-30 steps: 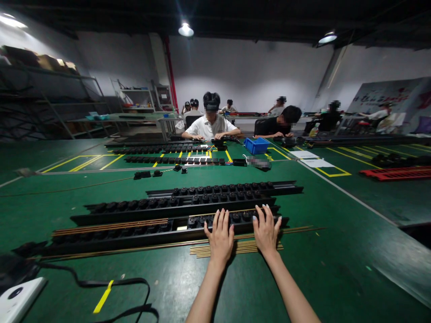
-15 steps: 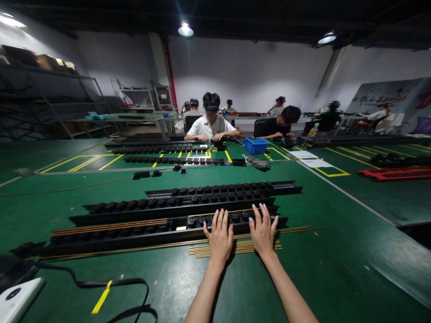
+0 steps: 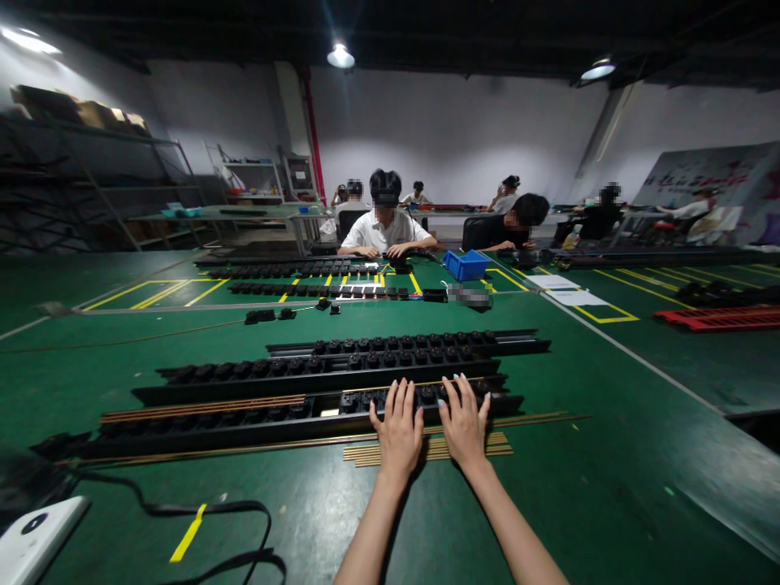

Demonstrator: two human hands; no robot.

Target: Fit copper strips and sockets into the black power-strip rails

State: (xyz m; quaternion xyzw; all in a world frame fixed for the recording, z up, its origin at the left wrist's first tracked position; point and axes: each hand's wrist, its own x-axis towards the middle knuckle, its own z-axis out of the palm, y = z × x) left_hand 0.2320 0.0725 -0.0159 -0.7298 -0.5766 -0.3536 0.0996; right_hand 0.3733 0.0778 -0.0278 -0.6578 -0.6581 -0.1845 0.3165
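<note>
Colour log: green ground, black and brass

Table (image 3: 609, 487): plain green, straight yellow lines (image 3: 615, 319). Rails (image 3: 305, 384): black. Short rods (image 3: 366, 457): brass-yellow; left rods (image 3: 207, 408): more coppery. Bin (image 3: 466, 266): blue. Frame (image 3: 719, 319): red. Paper (image 3: 573, 297): white. Strap (image 3: 176, 509): black; tag (image 3: 188, 534): bright yellow. Device (image 3: 45, 532): white, round dark spot (image 3: 33, 523). Wall (image 3: 457, 122): pale grey; pipe (image 3: 314, 134): red. Facing co-worker's shirt (image 3: 366, 231): white.

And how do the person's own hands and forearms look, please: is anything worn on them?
The left hand and right hand are both ungloved and slender-fingered. No watch or bracelet shows, and no sleeve covers the visible part of the forearms. I can make out no ring.
</note>
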